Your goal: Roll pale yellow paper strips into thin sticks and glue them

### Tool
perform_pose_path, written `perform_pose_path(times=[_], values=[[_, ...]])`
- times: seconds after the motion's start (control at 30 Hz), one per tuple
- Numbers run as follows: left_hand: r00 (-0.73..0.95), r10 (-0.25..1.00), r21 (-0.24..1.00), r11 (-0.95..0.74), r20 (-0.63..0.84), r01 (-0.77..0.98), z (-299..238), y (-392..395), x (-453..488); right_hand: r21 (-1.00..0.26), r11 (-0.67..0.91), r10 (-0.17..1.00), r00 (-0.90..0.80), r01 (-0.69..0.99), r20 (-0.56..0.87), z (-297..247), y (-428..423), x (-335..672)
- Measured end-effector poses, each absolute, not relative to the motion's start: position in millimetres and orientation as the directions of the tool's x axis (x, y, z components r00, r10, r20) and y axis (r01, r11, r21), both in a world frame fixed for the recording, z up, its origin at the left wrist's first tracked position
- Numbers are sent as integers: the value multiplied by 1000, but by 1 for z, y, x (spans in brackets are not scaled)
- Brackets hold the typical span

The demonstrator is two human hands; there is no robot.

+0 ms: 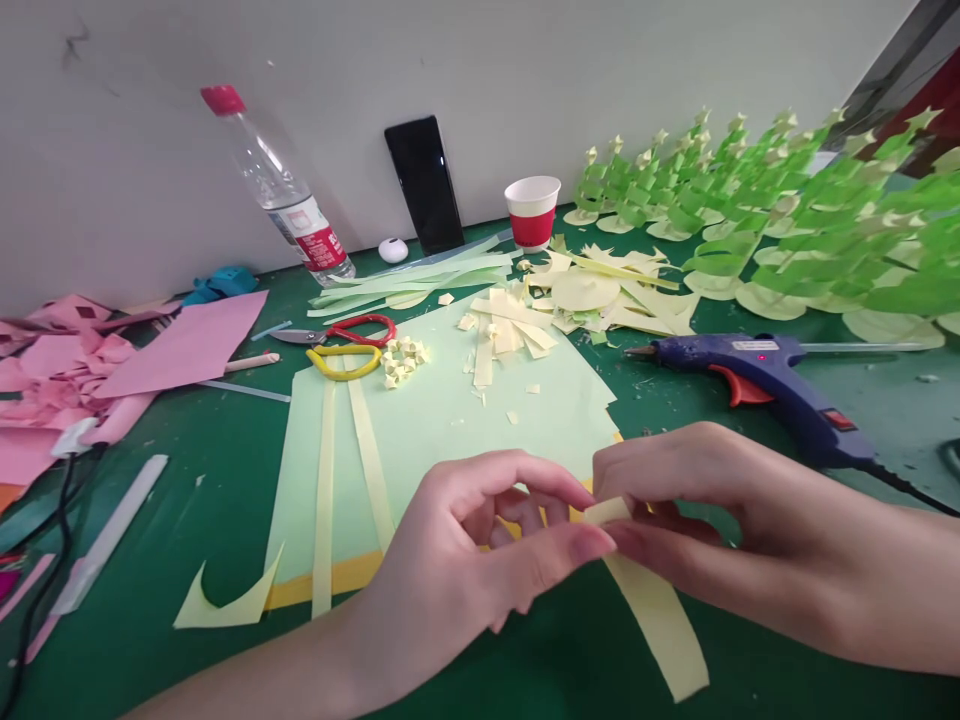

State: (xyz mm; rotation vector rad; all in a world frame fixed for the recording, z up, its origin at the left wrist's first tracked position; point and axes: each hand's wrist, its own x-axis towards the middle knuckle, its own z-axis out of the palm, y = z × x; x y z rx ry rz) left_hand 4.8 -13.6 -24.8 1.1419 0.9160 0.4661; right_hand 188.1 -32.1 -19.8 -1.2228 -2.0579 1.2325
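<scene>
My left hand [480,550] and my right hand [720,520] meet low in the middle of the view. Both pinch the folded top end of a pale yellow paper strip [660,620], thumb and forefinger closed on it. The strip's free end hangs down toward the near table edge. Under the hands lies a light green paper sheet [450,420] with two yellow strips [367,450] on it. A small heap of folded yellow paper stars [403,360] sits near the scissors [352,345].
A blue glue gun [757,375] lies right of the sheet, its cord trailing right. Green paper trees [787,230] line the back right. A red paper cup [532,212], phone [425,185] and tilted water bottle [289,200] stand by the wall. Pink paper scraps [82,370] cover the left.
</scene>
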Motion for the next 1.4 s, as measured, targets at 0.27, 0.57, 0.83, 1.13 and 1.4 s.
perform_pose_path(times=[0.27, 0.57, 0.83, 1.13, 1.4], values=[[567, 783, 964, 249, -255, 90, -24, -13, 7, -833, 310, 832, -555, 457, 5, -21, -32, 190], [507, 846, 979, 73, -162, 191, -26, -14, 6, -768, 451, 794, -598, 455, 112, -26, -28, 191], [491, 864, 976, 7, -115, 218, -24, -11, 6, -772, 467, 800, -578, 432, 160, -30, -30, 192], [534, 842, 979, -43, -71, 198, -23, -10, 3, -798, 413, 811, -576, 440, 102, -26, -30, 194], [507, 862, 970, -100, -27, 223, -25, -11, 4, -808, 353, 827, -561, 472, 34, -24, -30, 191]])
